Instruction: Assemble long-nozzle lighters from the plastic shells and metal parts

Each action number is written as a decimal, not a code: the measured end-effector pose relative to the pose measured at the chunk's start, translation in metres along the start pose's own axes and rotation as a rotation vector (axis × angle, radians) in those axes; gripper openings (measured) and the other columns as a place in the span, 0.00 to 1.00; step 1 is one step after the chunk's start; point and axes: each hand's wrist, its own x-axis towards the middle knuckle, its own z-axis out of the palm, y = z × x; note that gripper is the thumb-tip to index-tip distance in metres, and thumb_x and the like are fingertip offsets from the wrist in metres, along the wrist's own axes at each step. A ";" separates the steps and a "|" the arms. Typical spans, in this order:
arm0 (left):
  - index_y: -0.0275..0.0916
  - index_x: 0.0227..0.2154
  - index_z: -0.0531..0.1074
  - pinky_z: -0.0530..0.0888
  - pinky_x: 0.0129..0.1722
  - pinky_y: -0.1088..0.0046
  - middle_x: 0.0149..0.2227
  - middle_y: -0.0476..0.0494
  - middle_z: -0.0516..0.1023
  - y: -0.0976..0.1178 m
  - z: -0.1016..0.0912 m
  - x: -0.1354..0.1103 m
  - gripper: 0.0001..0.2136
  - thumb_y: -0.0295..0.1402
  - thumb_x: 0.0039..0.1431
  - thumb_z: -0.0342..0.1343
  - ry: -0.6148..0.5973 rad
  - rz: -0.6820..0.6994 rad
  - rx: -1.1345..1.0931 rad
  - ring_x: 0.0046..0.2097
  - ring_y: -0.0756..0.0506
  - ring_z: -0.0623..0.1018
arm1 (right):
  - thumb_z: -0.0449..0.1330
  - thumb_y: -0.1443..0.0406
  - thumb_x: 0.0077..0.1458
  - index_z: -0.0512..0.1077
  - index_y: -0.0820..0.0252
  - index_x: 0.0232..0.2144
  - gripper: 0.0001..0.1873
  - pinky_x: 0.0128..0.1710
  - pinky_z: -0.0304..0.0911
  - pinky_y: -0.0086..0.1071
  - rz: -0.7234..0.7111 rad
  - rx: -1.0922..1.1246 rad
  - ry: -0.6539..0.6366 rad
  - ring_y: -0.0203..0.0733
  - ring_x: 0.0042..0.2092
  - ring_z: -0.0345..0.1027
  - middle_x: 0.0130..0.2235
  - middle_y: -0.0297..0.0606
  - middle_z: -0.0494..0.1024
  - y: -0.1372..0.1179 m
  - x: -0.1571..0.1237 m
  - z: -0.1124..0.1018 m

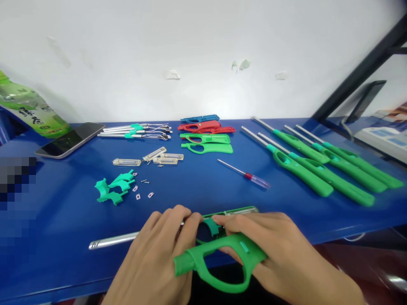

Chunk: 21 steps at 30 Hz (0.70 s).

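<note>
Both hands work a green lighter at bottom centre, its shell apart.
Right hand (276, 250) bent shut on cover (219, 286), index fingertip by trigger (211, 226); left hand (159, 250) curled closed round tube (112, 240), fingertips partly hidden. Just behind, lower centre: half shell (233, 210), clear tank (244, 212) lying in its right end. Left of centre: teal parts (119, 186), then four loose tanks (126, 162), fill can't be told. Centre right: screwdriver (257, 181); right: five lighters (305, 176). Beyond, upper middle: stacked shells (219, 148); upper left: phone (70, 142), bottle (34, 112), contents unclear.
</note>
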 end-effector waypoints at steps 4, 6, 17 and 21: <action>0.37 0.50 0.76 0.78 0.48 0.53 0.56 0.36 0.79 0.003 -0.006 0.006 0.17 0.22 0.63 0.49 -0.008 -0.011 0.037 0.52 0.35 0.79 | 0.61 0.72 0.66 0.74 0.52 0.52 0.15 0.46 0.77 0.32 0.009 0.008 -0.009 0.43 0.44 0.85 0.47 0.33 0.88 -0.001 0.002 0.000; 0.39 0.50 0.76 0.79 0.46 0.56 0.53 0.36 0.80 0.005 -0.010 0.009 0.18 0.22 0.61 0.49 -0.010 -0.053 0.018 0.50 0.36 0.80 | 0.61 0.73 0.66 0.74 0.52 0.51 0.15 0.45 0.77 0.32 0.023 0.007 -0.020 0.43 0.44 0.85 0.47 0.33 0.88 -0.001 0.003 0.000; 0.42 0.53 0.74 0.80 0.51 0.57 0.53 0.38 0.81 0.009 -0.012 0.013 0.18 0.23 0.62 0.51 0.039 -0.053 -0.006 0.53 0.35 0.81 | 0.60 0.71 0.67 0.73 0.52 0.45 0.09 0.49 0.77 0.32 0.021 -0.012 -0.024 0.42 0.49 0.85 0.55 0.30 0.86 -0.004 0.002 -0.003; 0.42 0.55 0.75 0.79 0.53 0.55 0.55 0.37 0.81 0.011 -0.007 0.010 0.19 0.24 0.63 0.51 0.043 -0.048 0.057 0.55 0.34 0.80 | 0.61 0.71 0.67 0.71 0.51 0.44 0.09 0.49 0.74 0.29 0.002 -0.022 -0.021 0.39 0.51 0.84 0.56 0.26 0.85 -0.003 0.002 -0.004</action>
